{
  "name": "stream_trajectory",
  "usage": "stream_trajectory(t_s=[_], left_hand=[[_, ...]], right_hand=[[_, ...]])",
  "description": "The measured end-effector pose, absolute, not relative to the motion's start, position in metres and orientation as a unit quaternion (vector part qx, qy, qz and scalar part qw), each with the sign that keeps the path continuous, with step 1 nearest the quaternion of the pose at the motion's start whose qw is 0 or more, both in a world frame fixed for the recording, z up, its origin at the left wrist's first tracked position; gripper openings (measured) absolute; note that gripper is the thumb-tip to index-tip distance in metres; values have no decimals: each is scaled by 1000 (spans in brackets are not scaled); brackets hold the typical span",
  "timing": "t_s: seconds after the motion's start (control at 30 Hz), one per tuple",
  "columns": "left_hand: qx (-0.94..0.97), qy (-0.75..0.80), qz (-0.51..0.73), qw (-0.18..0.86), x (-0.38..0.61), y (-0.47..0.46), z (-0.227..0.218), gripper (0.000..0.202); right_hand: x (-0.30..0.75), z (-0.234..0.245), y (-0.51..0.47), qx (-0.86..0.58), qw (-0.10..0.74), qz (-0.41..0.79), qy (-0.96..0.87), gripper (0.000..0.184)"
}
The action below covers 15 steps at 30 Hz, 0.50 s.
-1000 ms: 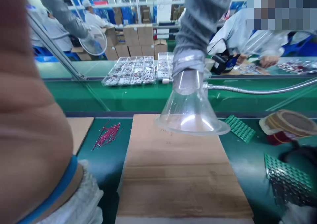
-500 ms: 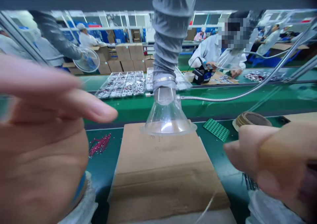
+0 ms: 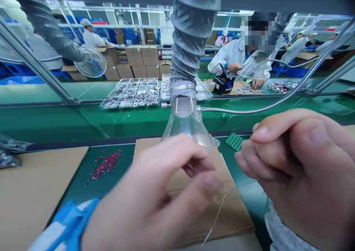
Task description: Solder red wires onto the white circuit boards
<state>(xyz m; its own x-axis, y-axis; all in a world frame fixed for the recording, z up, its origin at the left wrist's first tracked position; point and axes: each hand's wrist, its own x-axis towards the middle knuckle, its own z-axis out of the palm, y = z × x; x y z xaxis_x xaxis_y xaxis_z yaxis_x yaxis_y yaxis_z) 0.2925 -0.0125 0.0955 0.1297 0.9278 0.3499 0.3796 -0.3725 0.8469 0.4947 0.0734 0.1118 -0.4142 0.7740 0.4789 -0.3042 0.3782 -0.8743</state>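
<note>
Two bare hands are up front, one left hand and one right hand, with one blue wristband and one pale strand. Clear funnel hoods number three — one central, one at left, one at right by a co-worker. Two compartment trays sit across the bench, with one black device and the co-worker's two hands. Nearer lie at least two cardboard sheets, one green board and one pile of red wires — too tangled to count singly.
</note>
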Motion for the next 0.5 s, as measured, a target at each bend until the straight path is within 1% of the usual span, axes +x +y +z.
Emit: stream_trajectory(t_s=[0.03,0.13,0.17,0.23,0.3,0.4,0.5], left_hand=[[681,476,450,327,305,-11,93,22],[677,451,392,430,335,-3,78,39],[677,440,365,463,341,-1,72,39],[671,430,320,512,345,3,63,31],[666,454,317,500,341,6,60,30],[667,500,373,408,325,10,65,34],[681,516,392,341,309,15,75,36]], right_hand=[[491,111,73,-164,521,536,-644,30],[483,104,73,-120,546,557,-615,31],[482,101,75,-112,543,558,-618,31],[483,99,82,-121,519,543,-649,33],[491,100,93,-152,489,502,-697,33],[512,109,113,-208,452,407,-766,33],[536,122,130,-248,375,313,-836,40]])
